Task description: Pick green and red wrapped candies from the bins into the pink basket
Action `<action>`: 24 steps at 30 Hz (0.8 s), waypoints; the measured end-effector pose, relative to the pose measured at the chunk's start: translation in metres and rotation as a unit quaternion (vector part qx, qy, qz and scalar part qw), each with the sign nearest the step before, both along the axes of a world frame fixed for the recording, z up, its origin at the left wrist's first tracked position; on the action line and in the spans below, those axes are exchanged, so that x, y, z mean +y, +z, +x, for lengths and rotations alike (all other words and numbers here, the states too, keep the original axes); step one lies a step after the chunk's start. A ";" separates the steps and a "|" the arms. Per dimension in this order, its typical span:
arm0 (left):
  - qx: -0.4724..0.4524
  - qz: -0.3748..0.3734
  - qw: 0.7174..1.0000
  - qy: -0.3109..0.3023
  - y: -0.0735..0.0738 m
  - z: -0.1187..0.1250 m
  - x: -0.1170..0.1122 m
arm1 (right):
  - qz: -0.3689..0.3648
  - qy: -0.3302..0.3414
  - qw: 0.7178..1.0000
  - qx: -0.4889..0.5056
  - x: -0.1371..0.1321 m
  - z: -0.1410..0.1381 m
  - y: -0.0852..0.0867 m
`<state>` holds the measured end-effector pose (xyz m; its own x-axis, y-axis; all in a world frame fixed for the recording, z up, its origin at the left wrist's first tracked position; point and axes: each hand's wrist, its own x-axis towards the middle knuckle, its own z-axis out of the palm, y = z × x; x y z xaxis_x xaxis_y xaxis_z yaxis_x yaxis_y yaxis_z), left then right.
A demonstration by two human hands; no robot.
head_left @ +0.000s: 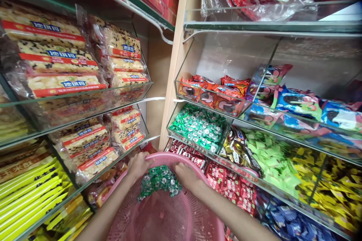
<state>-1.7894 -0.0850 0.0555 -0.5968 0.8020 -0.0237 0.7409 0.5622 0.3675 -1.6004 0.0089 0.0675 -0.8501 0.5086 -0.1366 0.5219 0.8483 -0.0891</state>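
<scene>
A pink plastic basket (pixel 204 216) with mesh sides is below me, its far rim close to the shelves. Several green-wrapped candies (pixel 160 181) lie in a small heap against its far inner wall. My left hand (pixel 138 165) is closed over the basket's far left rim. Inside the far right rim, my right hand (pixel 185 175) has curled fingers beside the green candies. What is in those fingers, if anything, is hidden. Just beyond the basket, a clear shelf bin holds a pile of similar green-wrapped candies (pixel 198 126).
Wrapped sachima bars (pixel 65 83) fill the left shelves, above yellow packets (pixel 31 196). Right of the wooden post (pixel 169 75) are bins of red packets (pixel 232 188), light green candies (pixel 277 158) and yellow candies (pixel 336 188). Glass shelf edges (pixel 283 131) jut out close to my hands.
</scene>
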 end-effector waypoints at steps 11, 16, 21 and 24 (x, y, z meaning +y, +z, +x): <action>0.005 0.000 1.000 -0.007 0.005 0.003 -0.004 | 0.035 0.005 0.999 -0.036 -0.020 0.000 0.009; 0.011 -0.002 1.000 -0.015 0.004 0.003 -0.002 | 0.048 0.035 0.995 0.081 -0.013 0.012 0.075; 0.017 0.000 1.000 -0.025 0.006 0.005 -0.002 | 0.117 0.022 0.972 0.203 0.031 0.012 0.137; 0.022 0.003 0.999 -0.024 0.007 0.007 -0.004 | 0.169 -0.029 0.970 0.172 0.058 0.006 0.147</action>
<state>-1.7825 -0.0888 0.0629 -0.5586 0.8294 0.0057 0.7818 0.5242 0.3376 -1.5942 0.0666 0.2146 -0.7845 0.5235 0.3325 0.5585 0.8294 0.0119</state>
